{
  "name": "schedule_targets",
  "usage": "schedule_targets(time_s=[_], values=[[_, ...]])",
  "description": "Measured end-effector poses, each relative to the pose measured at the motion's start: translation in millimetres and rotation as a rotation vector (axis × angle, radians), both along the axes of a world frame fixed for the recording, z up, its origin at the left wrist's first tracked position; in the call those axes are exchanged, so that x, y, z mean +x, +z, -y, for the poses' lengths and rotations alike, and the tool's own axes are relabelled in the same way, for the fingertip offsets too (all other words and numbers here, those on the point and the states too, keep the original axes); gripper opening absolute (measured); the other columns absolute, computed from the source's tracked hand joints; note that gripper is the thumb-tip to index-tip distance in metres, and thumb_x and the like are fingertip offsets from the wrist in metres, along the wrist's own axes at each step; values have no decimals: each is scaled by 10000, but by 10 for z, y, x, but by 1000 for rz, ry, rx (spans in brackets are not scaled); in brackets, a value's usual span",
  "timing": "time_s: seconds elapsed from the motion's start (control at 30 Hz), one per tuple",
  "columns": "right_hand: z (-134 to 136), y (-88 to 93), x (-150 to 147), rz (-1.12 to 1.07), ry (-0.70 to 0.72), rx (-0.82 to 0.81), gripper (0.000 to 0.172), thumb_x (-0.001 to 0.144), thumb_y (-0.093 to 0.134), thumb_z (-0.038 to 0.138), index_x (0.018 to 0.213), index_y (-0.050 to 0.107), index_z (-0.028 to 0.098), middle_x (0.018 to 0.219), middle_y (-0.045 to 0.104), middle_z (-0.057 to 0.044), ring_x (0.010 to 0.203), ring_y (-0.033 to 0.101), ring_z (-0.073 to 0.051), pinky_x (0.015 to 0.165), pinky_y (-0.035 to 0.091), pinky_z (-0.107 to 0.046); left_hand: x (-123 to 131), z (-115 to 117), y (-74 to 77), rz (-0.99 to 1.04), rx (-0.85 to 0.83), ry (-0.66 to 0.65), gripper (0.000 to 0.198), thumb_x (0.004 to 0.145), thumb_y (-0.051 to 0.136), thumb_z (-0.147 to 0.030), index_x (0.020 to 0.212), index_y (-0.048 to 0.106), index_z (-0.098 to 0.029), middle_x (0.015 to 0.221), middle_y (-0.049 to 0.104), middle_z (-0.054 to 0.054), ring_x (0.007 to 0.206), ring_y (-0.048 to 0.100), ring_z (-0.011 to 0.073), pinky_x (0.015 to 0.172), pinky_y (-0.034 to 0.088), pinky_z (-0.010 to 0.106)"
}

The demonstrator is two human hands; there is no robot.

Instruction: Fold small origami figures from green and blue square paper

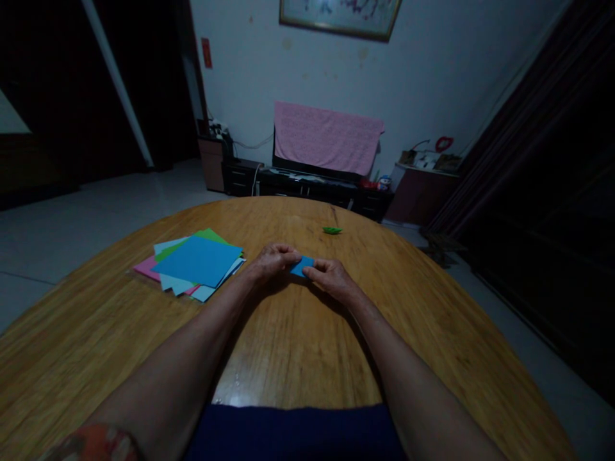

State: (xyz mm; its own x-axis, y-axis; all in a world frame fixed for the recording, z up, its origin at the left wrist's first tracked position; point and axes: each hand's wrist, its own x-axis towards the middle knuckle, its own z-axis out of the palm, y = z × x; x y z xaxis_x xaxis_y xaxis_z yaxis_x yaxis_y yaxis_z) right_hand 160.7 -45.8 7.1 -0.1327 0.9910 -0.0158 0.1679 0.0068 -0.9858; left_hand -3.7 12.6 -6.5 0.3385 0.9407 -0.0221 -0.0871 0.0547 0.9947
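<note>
Between my two hands is a small folded piece of blue paper point(302, 266), just above or on the wooden table. My left hand point(277, 261) pinches its left side with thumb and fingers. On its right side, my right hand point(330, 276) grips the edge, thumb on top. A small green folded paper point(332, 230) lies farther back, a little to the right. To the left of my left hand rests a fanned stack of coloured sheets, with a large blue sheet point(199, 259) on top and green, pink and pale blue ones under it.
The round wooden table point(298, 346) has its far edge beyond the green paper. Behind it stand a black low cabinet point(283, 186) and a screen covered by a pink cloth point(327, 137). A dark curtain hangs at the right.
</note>
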Motion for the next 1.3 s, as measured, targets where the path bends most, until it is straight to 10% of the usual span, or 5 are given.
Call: schedule_targets(time_s=[0.7, 1.3], values=[[10, 138, 56, 20, 110, -124, 236, 722, 655, 359, 633, 602, 146, 597, 637, -36, 493, 512, -80, 439, 338, -174, -55, -67, 70, -70, 25, 21, 203, 600, 716, -296, 601, 579, -147, 512, 503, -11, 452, 431, 88, 451, 297, 233], [-79, 23, -53, -168, -116, -142, 222, 671, 621, 371, 645, 548, 163, 516, 557, 16, 392, 468, -68, 361, 273, -180, 42, 60, 137, 49, -94, -140, 290, 637, 739, -312, 517, 558, -120, 493, 517, 9, 442, 435, 66, 469, 298, 230]])
